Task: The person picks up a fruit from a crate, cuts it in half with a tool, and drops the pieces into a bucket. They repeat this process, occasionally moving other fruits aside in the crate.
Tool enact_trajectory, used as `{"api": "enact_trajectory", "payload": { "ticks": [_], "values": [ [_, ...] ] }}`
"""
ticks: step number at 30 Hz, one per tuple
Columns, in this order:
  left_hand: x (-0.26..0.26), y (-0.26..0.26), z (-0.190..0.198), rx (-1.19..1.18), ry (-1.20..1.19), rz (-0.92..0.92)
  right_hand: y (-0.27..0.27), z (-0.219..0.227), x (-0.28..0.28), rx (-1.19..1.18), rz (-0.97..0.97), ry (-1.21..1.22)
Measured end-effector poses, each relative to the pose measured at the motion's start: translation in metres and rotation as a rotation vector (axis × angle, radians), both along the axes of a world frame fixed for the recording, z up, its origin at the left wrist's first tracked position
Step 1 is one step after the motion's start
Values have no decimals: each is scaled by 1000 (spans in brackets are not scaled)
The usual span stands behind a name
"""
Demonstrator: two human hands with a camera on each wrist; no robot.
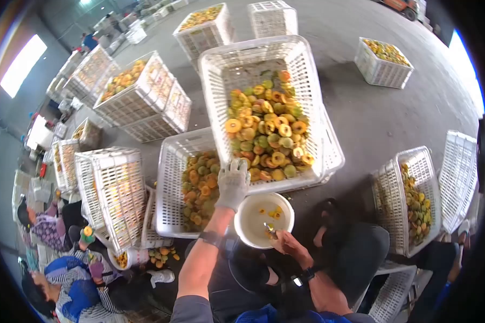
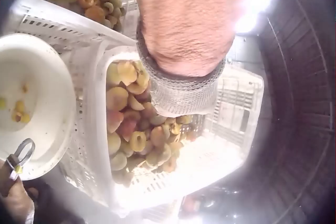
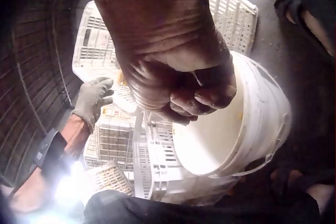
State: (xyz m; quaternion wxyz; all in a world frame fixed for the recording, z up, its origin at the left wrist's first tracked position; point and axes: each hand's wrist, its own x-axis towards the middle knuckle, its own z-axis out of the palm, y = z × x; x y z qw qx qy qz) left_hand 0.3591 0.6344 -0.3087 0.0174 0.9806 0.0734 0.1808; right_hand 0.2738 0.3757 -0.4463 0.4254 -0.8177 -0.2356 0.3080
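Note:
The gloved left hand [image 1: 233, 183] is at the near left corner of the upper white crate [image 1: 205, 81], beside its halved orange and green fruit [image 1: 275, 126]. Its fingers look extended, slightly bent; the left wrist view shows only the glove's cuff [image 2: 184, 95]. The bare right hand [image 1: 290, 245] grips a small metal tool [image 1: 270, 230] over the near side of a white bucket [image 1: 241, 212]. Curled fingers of this hand show in the right wrist view. In the left wrist view the tool's metal loop [image 2: 23, 151] stands out beyond the fingers. A few yellow pieces [image 2: 21, 112] lie in the bucket.
Another crate [image 1: 164, 194] of fruit stands left of the bucket. Stacked crates [image 1: 110, 183] and seated people [image 1: 64, 280] are at the left. A fruit crate [image 1: 396, 215] stands at the right, near another person's leg. More crates [image 1: 382, 75] stand farther back.

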Motion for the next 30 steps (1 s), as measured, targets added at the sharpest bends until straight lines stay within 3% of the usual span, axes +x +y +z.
{"api": "enact_trajectory", "payload": {
  "ticks": [3, 4, 9, 10, 15, 16, 17, 19, 21, 23, 25, 30],
  "values": [
    [28, -2, -7, 127, 195, -50, 5, 4, -1, 24, -66, -3],
    [34, -1, -13, 167, 227, -50, 3, 13, 9, -61, 3, 163],
    [57, 12, -50, 368, 423, -4, 0, 4, 16, -50, 16, 115],
    [59, 1, -26, 324, 523, 15, 0, 3, 18, -51, 12, 129],
    [63, 11, -40, 197, 410, 24, -4, 14, 20, -30, -108, 160],
    [62, 10, -38, 150, 361, 40, 1, 6, 18, 113, -224, 51],
    [58, 8, -36, 101, 320, 50, -5, -2, 14, 117, -236, 179],
    [55, 14, -36, -200, 139, -23, -15, 45, 36, 124, -281, 446],
    [42, 4, -31, -705, -128, 9, -11, 46, 41, 246, -364, 378],
    [31, -2, -31, -1342, -149, 54, -5, 63, 54, 289, -419, 470],
    [11, -22, -22, -1559, -223, 77, 8, 77, 61, 404, -515, 509],
    [-31, -49, -28, -1755, -227, 118, 21, 115, 69, 527, -452, 503]
  ]
}}
